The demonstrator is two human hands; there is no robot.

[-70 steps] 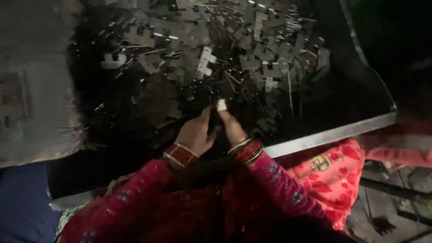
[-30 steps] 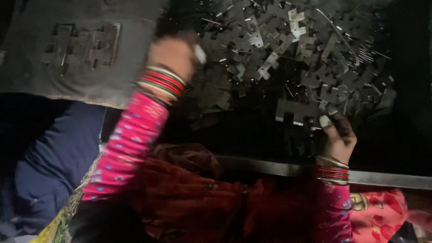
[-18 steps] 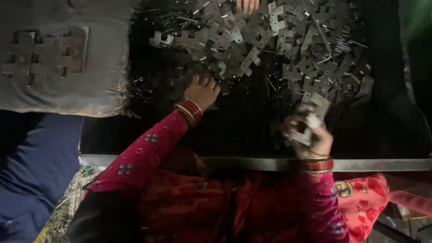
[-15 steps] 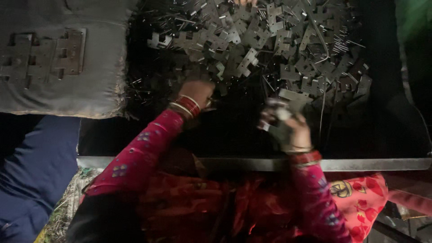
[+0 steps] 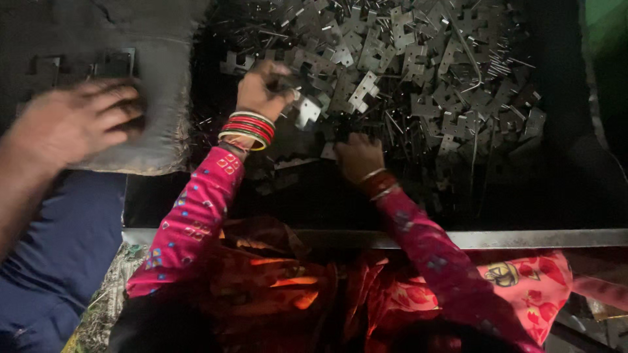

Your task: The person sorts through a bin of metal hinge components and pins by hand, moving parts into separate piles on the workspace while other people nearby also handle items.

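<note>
Dim scene, light weak and falling mostly from above; far edges go black. A dark work tray fills the upper middle, its surface near black. A bright metal rim runs across its near edge, catching the light. To the left lies a grey cloth pad, worn, its lower edge frayed. Below that, a stretch of blue fabric. Top right corner shows a patch of green, blurred. Floor and walls cannot be made out.

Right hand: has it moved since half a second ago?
Yes. The right hand has gone left along the tray rim, further from the tray's right end, and rests on the metal pieces.
</note>
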